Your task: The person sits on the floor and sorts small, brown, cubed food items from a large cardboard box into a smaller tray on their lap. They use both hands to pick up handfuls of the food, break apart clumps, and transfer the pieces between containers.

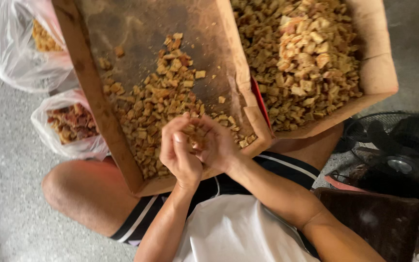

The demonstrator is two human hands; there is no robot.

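**Two hands pick at small brown bits over a tray**

A person sits on the grey floor [6,194] with bare knees. A big cardboard tray [98,106] rests on the lap, tipped a little toward the body. A pile of small brown chunks [156,104] lies in its lower half; the top part is bare. Just beside it on the right sits a second cardboard tray [379,68], heaped much fuller with the same kind of chunks.

On the left lie two clear plastic bags. The upper bag [20,53] holds pale bits. The lower bag [71,123] holds darker, reddish bits. A black fan [398,145] lies on the floor at the right.

The left hand [180,153] and the right hand [219,143] meet over the near edge of the first tray. Both are curled together, each grip closed around a few chunks [192,133] held between the fingers.

What could go wrong? The tray leans on the legs, so a knee bump could slide the pile out. The hands sit right at the edge, so a loose bit could drop onto the lap or floor. The fuller tray could spill if nudged.
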